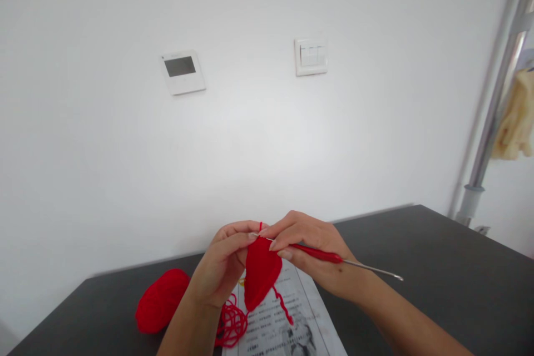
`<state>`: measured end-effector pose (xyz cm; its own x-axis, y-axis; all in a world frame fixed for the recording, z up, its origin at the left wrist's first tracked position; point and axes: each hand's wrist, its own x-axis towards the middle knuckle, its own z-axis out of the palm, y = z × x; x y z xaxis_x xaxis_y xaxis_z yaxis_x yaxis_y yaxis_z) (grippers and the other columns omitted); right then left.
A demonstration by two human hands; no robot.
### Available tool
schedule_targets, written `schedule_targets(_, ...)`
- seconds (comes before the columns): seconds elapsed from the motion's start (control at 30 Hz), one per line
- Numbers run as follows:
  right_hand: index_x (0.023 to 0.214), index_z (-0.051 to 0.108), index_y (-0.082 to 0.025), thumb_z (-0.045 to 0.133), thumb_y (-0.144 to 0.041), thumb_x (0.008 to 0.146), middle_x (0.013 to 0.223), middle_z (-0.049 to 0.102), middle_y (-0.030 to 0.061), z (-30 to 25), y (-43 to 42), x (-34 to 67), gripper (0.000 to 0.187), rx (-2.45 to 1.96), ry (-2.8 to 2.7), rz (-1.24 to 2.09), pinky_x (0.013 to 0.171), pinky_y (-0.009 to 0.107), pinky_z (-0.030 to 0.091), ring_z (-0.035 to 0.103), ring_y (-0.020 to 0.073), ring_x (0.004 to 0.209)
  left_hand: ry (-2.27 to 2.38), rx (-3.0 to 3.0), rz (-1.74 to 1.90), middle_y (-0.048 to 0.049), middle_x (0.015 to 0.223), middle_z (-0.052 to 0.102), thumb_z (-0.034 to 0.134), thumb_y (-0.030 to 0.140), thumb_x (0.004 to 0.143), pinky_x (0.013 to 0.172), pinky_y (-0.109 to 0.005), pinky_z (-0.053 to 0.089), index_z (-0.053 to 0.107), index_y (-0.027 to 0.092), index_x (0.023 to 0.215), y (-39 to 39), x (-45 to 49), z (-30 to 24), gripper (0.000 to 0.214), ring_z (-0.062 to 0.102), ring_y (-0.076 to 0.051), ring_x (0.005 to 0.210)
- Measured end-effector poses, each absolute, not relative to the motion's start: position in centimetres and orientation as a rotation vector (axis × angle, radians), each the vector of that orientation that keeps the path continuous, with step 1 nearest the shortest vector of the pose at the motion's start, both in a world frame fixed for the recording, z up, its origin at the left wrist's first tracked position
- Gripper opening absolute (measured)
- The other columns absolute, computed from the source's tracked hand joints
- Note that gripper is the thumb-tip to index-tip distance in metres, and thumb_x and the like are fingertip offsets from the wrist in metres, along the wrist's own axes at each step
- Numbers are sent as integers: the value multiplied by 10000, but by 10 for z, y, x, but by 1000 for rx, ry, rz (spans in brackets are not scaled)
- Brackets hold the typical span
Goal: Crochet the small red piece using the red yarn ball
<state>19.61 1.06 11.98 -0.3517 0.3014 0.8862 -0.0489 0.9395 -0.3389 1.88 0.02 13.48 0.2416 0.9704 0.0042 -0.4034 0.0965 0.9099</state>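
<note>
A red crocheted piece (pixel 262 272) hangs from the fingers of my left hand (pixel 227 253), which pinches its top edge. My right hand (pixel 315 242) is closed round a double-ended crochet hook (pixel 319 253) with a red grip and metal shafts. One end of the hook lies at the top edge of the piece, by my left thumb; the other points out to the right. A strand of red yarn rises above the left fingers. From the piece's lower right dangles a short twisted yarn tail (pixel 283 305).
A red yarn ball (pixel 162 300) sits on the dark table (pixel 392 239) at left. Loose yarn (pixel 231 322) lies partly over a printed sheet (pixel 271 334) below my hands. Behind stands a white wall with a control panel (pixel 183 72) and a switch (pixel 311 57).
</note>
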Motion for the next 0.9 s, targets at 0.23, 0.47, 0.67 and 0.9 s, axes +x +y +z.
schedule_targets(0.23, 949, 631, -169, 493, -186, 942, 989, 708, 91, 121, 15, 195, 138, -129, -1948, 168, 786, 289, 542, 646, 129, 881, 774, 1246, 1123, -53, 743, 749, 783, 161, 605, 648, -253, 487, 758, 169, 792, -2, 13, 138, 189, 647, -155, 630)
schedule_targets(0.47, 955, 619, -147, 509, -161, 933, 981, 707, 113, 116, 17, 193, 113, -97, -1963, 118, 791, 304, 518, 652, 135, 886, 876, 1289, 1157, -42, 705, 733, 824, 188, 571, 641, -240, 484, 753, 157, 743, -3, 20, 141, 189, 637, -160, 670)
schedule_targets(0.67, 994, 612, -155, 551, -126, 903, 1025, 698, 112, 114, 17, 195, 113, -98, -1954, 75, 814, 313, 516, 645, 143, 913, 862, 1265, 1157, -44, 674, 731, 818, 188, 592, 629, -227, 486, 763, 159, 789, -4, 19, 139, 206, 641, -146, 632)
schedule_targets(0.9, 971, 637, -144, 584, -148, 887, 999, 704, 113, 120, 15, 196, 99, -86, -1884, 53, 790, 325, 537, 641, 161, 889, 805, 1180, 1145, -38, 662, 723, 817, 164, 587, 601, -202, 472, 759, 165, 790, -7, 13, 140, 211, 624, -116, 591)
